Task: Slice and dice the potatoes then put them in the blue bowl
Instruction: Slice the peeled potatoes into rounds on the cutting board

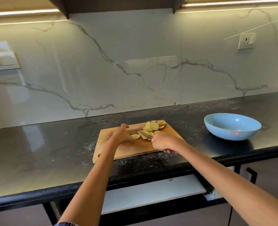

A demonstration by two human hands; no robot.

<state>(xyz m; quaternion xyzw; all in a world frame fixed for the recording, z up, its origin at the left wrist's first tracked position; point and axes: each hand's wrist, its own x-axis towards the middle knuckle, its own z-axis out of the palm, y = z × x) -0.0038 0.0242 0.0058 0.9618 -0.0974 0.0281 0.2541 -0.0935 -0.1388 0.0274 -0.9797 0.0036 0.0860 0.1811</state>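
Head view shows dicing under way: left hand [123, 133] pins potato slices [151, 129], right hand [162, 141] grips the knife [145, 134], which must next press down through them.

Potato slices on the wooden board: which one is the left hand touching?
The pale round potato slice at the pile's left end, beside the left hand; the rest lie farther right.

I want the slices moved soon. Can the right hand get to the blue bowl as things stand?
Probably yes: the blue bowl sits on the counter to the right of the cutting board, nothing between, but the right hand holds the knife.
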